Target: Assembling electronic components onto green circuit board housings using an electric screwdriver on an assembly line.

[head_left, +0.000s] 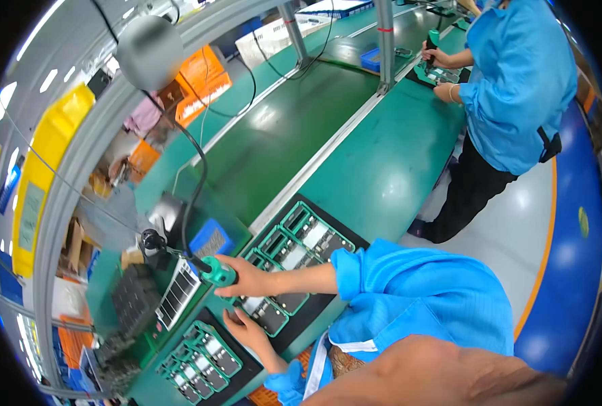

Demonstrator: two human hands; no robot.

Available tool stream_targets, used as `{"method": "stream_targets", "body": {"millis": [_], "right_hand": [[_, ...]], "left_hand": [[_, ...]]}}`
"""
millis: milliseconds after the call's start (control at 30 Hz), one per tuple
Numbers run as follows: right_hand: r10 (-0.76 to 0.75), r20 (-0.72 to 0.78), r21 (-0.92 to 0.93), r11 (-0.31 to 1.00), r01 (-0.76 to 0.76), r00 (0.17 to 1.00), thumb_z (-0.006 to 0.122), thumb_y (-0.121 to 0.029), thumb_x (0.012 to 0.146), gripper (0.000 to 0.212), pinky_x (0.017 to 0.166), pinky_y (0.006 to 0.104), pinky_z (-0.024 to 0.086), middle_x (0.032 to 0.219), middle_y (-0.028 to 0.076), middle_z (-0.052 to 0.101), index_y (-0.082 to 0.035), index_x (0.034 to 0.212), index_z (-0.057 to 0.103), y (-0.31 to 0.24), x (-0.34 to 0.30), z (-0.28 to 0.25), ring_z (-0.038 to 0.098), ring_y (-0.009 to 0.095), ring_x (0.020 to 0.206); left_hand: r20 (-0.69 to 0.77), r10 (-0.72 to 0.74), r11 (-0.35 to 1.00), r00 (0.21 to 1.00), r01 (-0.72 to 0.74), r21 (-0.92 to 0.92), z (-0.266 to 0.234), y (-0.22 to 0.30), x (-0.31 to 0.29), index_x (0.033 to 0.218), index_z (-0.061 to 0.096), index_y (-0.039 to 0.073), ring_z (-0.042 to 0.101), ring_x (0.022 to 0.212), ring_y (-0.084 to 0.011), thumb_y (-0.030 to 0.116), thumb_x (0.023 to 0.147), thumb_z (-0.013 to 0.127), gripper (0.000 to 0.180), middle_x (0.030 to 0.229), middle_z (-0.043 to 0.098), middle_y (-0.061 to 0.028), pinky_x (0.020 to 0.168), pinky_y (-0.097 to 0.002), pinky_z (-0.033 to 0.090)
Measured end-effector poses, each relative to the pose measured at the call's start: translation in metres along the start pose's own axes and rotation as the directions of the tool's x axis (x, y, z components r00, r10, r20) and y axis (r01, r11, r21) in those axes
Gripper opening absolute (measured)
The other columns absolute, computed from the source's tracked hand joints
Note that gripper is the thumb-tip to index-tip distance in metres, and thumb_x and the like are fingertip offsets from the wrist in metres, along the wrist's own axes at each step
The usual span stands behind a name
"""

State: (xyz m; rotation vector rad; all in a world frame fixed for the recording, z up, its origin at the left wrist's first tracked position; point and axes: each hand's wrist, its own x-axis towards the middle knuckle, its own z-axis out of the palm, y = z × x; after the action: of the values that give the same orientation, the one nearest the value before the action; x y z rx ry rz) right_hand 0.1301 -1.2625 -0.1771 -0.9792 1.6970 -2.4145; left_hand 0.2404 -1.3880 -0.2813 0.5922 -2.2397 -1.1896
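My right hand (252, 279) is wrapped round a green electric screwdriver (218, 271), whose cable runs up on the left. Below it, my left hand (248, 333) is held with fingers apart and nothing visible in it. Beside both hands, several green frames (294, 250) holding circuit boards lie in rows on a black mat (341, 233), partly covered by my right arm. Closer to my left hand, a second black mat (250, 371) bears another group of green frames with boards (206, 358).
A white tray with dark slots (177, 294), a blue bin (210, 238) and a black bin (135, 298) stand past the screwdriver. Metal posts (385, 40) rise from the green bench (375, 162). A co-worker in blue (517, 81) holds another green screwdriver (433, 39) at upper right.
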Motion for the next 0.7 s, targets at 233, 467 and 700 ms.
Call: {"method": "stream_targets", "body": {"millis": [233, 467, 700], "right_hand": [[-0.093, 0.001, 0.063, 0.994, 0.093, 0.996, 0.069, -0.012, 0.080, 0.058, 0.054, 0.0213, 0.043, 0.086, -0.001, 0.054, -0.006, 0.130, 0.039, -0.074, -0.037, -0.034, 0.049, 0.005, 0.065], [-0.018, -0.001, 0.036, 0.999, 0.018, 1.000, 0.073, -0.017, 0.077, 0.066, 0.080, 0.0271, 0.044, 0.100, 0.004, 0.057, 0.000, 0.130, 0.039, -0.073, -0.049, 0.057, 0.050, 0.010, 0.090], [-0.260, -0.120, -0.268, 0.938, 0.220, 0.958, 0.071, -0.020, 0.078, 0.063, 0.067, 0.0252, 0.046, 0.091, 0.004, 0.058, -0.002, 0.130, 0.040, -0.025, -0.037, 0.204, 0.054, 0.010, 0.076]], "left_hand": [[0.282, -0.020, 0.865, 0.959, -0.125, 0.486, -0.048, 0.029, -0.016, 0.111, 0.059, -0.004, 0.051, 0.046, -0.0196, 0.033, 0.082, 0.065, 0.048, 0.052, 0.052, -0.0089, 0.046, -0.0362, 0.038], [0.626, -0.087, 0.995, 0.775, 0.100, 0.014, -0.071, -0.006, 0.017, 0.105, 0.058, -0.007, 0.058, 0.054, -0.0114, 0.020, 0.085, 0.066, 0.035, 0.062, 0.057, -0.0043, 0.043, -0.0268, 0.044], [0.776, 0.251, 0.938, 0.578, 0.054, -0.343, -0.056, -0.089, 0.081, 0.127, 0.039, -0.007, 0.063, 0.062, -0.0166, 0.020, 0.086, 0.064, 0.055, 0.082, 0.063, -0.0129, 0.054, -0.0289, 0.051]]}}
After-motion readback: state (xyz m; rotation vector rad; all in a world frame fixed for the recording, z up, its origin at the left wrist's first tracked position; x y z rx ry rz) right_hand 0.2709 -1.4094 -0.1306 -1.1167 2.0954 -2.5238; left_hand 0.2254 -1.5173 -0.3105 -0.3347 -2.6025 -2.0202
